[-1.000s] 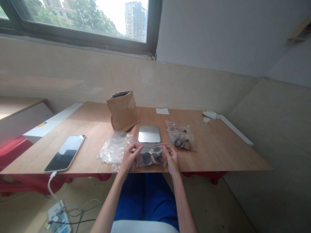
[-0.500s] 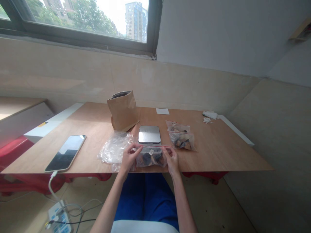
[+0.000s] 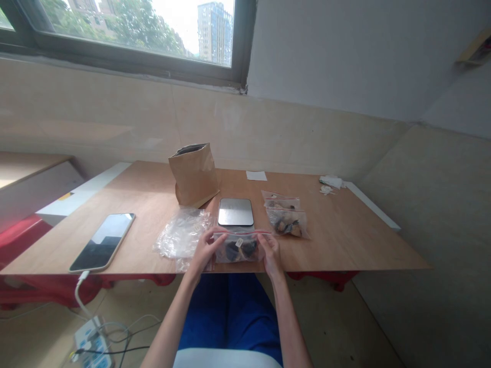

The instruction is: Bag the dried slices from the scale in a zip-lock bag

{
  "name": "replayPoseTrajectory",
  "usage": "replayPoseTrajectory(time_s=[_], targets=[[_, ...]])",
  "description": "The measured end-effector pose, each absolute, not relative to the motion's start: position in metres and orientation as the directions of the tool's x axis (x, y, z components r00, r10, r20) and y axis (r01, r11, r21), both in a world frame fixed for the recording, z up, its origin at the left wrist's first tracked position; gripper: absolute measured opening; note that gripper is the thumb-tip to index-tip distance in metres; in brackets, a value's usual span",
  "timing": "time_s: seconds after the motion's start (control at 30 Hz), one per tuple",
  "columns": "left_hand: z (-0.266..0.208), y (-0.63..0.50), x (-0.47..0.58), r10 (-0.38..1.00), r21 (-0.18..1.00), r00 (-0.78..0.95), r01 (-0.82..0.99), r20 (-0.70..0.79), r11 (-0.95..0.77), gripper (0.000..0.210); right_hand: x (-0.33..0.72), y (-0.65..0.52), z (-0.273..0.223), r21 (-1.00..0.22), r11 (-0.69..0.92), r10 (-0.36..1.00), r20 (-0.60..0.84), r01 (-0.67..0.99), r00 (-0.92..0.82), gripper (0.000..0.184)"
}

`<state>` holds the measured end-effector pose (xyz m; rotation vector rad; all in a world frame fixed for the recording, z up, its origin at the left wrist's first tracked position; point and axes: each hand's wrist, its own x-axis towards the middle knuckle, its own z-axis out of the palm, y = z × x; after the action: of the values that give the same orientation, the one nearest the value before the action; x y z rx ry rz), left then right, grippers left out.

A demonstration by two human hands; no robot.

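Head view: a small clear zip bag (image 3: 238,246) with a red seal strip and dark lumps inside sits at the near edge of the table (image 3: 345,240), just in front of the scale (image 3: 235,211). The left hand (image 3: 203,250) pinches the bag's left end, thumb and fingers closed on the plastic near the seal. The right hand (image 3: 270,252) pinches the right end the same way, so the bag is stretched between the two. A small white label shows through the bag near its middle. Left of the scale, touching the left hand's side, lies a crumpled heap of clear plastic (image 3: 180,237). Behind and to the left of the scale stands a brown paper bag (image 3: 194,175), upright with its top open. Right of the scale lie two more filled zip bags (image 3: 286,214), one overlapping the other. Behind the scale and a little to the right, a white slip of paper (image 3: 256,176) lies flat. Far left of the scale lies a phone (image 3: 103,241), screen up, with a white cable hanging off the table edge. Far right of the scale, at the back corner, sits some crumpled white paper (image 3: 330,182).
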<state>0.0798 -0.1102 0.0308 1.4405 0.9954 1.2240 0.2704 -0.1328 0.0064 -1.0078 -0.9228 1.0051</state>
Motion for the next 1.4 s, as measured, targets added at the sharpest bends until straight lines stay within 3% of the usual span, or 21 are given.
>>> replayPoseTrajectory(time_s=[0.13,0.37,0.57,0.8,0.97,1.17,1.4], targets=[[0.028,-0.110,0.081,0.968,0.972,0.120,0.050,0.220,-0.228,0.025,0.269,-0.133,0.011,-0.965,0.193,0.957,0.146,-0.177,0.251,0.023],[0.028,-0.113,0.080,0.912,0.884,0.056,0.228,0.406,-0.408,0.020,0.265,-0.131,0.015,-0.978,0.184,0.942,0.146,-0.101,0.301,0.025],[0.044,-0.114,0.077,0.906,0.898,0.130,0.137,0.402,-0.418,0.020,0.265,-0.137,0.030,-0.982,0.186,0.918,0.169,-0.014,0.358,0.030],[0.065,-0.112,0.076,0.898,0.903,0.163,0.065,0.410,-0.424,0.016,0.260,-0.141,0.042,-0.981,0.187,0.906,0.156,-0.042,0.394,0.031],[0.068,-0.117,0.076,0.916,0.924,0.132,-0.012,0.380,-0.381,0.016,0.256,-0.145,0.048,-0.969,0.226,0.925,0.181,-0.099,0.335,0.027],[0.069,-0.122,0.082,0.953,0.969,0.188,-0.111,0.239,-0.221,0.023,0.251,-0.147,0.059,-0.969,0.213,0.959,0.181,-0.129,0.219,0.034],[0.069,-0.123,0.087,0.948,0.954,0.110,-0.054,0.300,-0.295,0.024,0.248,-0.148,0.065,-0.969,0.243,0.953,0.232,-0.035,0.195,0.026]])
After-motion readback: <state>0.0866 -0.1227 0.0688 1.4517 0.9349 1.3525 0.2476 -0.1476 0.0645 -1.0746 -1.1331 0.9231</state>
